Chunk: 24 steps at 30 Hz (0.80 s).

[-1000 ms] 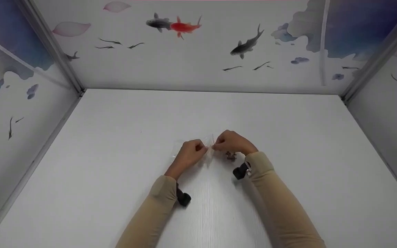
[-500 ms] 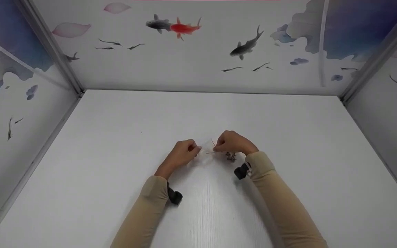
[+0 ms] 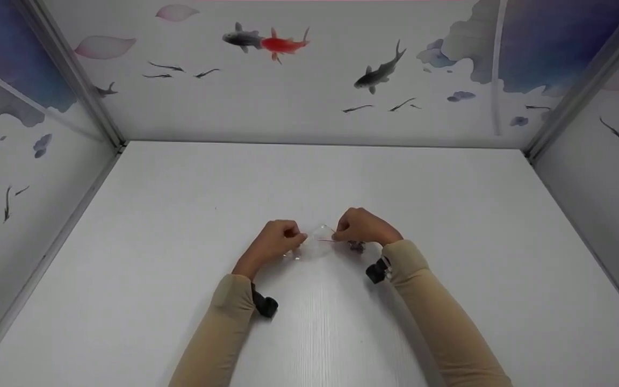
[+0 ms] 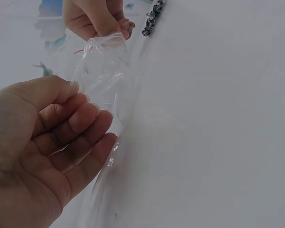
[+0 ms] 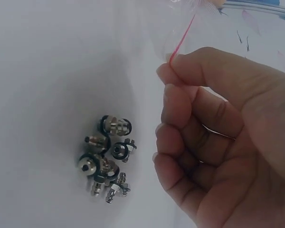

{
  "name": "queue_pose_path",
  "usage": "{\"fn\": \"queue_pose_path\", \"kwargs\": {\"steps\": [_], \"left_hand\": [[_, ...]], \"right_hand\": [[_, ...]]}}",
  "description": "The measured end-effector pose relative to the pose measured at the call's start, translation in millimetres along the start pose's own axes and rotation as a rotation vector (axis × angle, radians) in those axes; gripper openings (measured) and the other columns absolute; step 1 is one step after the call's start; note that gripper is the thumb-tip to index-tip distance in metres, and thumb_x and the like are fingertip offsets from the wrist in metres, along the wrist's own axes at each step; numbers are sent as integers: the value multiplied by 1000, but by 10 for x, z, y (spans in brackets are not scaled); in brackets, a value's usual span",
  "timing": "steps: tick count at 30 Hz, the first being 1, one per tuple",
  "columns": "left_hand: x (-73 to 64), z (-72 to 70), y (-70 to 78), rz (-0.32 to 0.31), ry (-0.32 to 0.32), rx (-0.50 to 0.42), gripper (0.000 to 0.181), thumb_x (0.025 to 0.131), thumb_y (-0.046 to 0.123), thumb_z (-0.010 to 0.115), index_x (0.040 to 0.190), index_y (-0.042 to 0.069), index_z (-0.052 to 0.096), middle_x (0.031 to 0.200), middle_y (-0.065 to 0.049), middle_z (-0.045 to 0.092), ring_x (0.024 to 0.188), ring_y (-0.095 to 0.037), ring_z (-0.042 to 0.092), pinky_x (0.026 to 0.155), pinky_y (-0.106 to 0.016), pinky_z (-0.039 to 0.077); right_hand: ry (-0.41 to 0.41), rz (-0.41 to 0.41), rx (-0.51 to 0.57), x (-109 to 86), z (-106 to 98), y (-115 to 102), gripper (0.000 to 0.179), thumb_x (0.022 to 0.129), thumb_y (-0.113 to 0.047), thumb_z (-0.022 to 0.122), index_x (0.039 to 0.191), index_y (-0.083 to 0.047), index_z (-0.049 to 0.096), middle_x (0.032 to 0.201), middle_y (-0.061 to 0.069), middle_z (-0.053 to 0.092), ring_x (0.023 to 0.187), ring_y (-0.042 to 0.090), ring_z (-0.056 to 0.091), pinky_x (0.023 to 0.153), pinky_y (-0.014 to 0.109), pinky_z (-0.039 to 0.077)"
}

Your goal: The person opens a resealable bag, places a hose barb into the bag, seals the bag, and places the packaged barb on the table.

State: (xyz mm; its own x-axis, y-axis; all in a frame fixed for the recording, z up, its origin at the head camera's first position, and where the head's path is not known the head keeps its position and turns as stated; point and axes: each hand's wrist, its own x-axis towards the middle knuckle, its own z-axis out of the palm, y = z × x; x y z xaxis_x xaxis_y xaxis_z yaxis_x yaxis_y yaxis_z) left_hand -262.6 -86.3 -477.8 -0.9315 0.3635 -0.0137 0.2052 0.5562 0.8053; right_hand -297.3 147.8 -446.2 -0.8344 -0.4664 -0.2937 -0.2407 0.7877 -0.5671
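Note:
Between my two hands is a clear plastic zip bag (image 3: pixel 320 234) with a thin red line (image 5: pixel 184 37) along its seal. My left hand (image 3: pixel 273 242) pinches one side of the bag between thumb and index finger, its other fingers loosely curled against the film. With thumb and index finger, my right hand (image 3: pixel 367 226) pinches the bag at the red line. A small heap of metal threaded fittings (image 5: pixel 104 161), some with black rings, lies on the table beside the right hand. In the left wrist view the bag (image 4: pixel 102 64) looks wrinkled and see-through.
The white table (image 3: pixel 309 333) runs back to a printed wall (image 3: pixel 309 102) with painted fish. Side walls (image 3: pixel 599 177) with metal corner posts stand left and right. Black wrist cameras (image 3: pixel 266 306) sit under both beige sleeves (image 3: pixel 213 328).
My left hand has drawn left, away from the right, and the gap between them has widened with the bag spread across it. The right hand stays nearly in place; the red line now lies flatter.

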Motion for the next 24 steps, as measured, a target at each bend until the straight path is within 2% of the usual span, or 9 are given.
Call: {"fn": "queue_pose_path", "kwargs": {"steps": [6,12,18,24], "left_hand": [[16,2,-68,-31,23,-56,23,91,22,65,71,12,61,73,3,58,68,-12,48,62,-26,40],[19,23,-126,-38,60,-126,16,84,14,64,68,12,62,71,4,57,69,-13,48,62,-27,40],[15,9,-151,-30,71,-151,15,79,10,62,64,14,61,68,4,56,68,-12,48,64,-27,40],[-7,19,-139,-23,65,-126,12,82,12,65,71,12,62,74,3,57,72,-13,49,68,-28,42]], "right_hand": [[16,25,66,-11,34,68,16,87,-21,67,87,-6,75,73,3,65,61,12,53,56,25,44],[12,47,90,-23,76,106,17,86,-23,66,84,-8,74,69,1,62,60,13,53,54,25,42],[10,38,96,-27,90,96,17,86,-22,64,82,-8,73,67,1,62,57,13,53,53,26,42],[19,61,103,-43,99,81,17,86,-22,64,83,-8,73,68,1,61,57,14,53,53,26,43]]}}
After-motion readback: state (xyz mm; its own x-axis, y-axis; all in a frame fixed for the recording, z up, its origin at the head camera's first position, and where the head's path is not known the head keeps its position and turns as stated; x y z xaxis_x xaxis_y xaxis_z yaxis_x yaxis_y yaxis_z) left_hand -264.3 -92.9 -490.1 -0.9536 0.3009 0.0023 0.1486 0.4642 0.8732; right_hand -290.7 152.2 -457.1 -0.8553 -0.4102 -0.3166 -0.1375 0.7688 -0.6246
